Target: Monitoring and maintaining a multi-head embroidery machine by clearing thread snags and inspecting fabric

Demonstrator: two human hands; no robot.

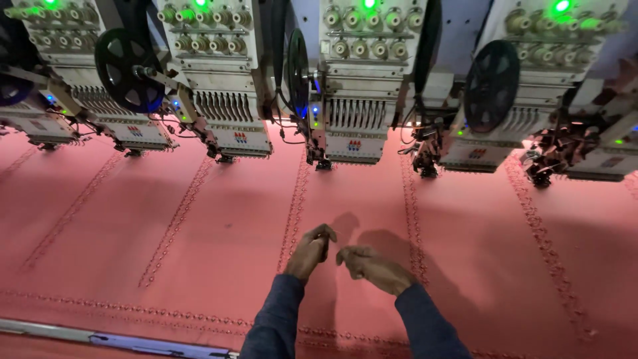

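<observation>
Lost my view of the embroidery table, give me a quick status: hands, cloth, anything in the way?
Left hand curled, right hand pinched, close together above pink cloth. Held item too small to tell. Embroidery heads beyond; nothing between.

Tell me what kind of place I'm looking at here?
Most likely a textile embroidery workshop. A row of multi-needle embroidery heads with green lights stands over a wide stretch of pink fabric stitched in long decorative lines. The left hand and right hand hover over the cloth.
</observation>
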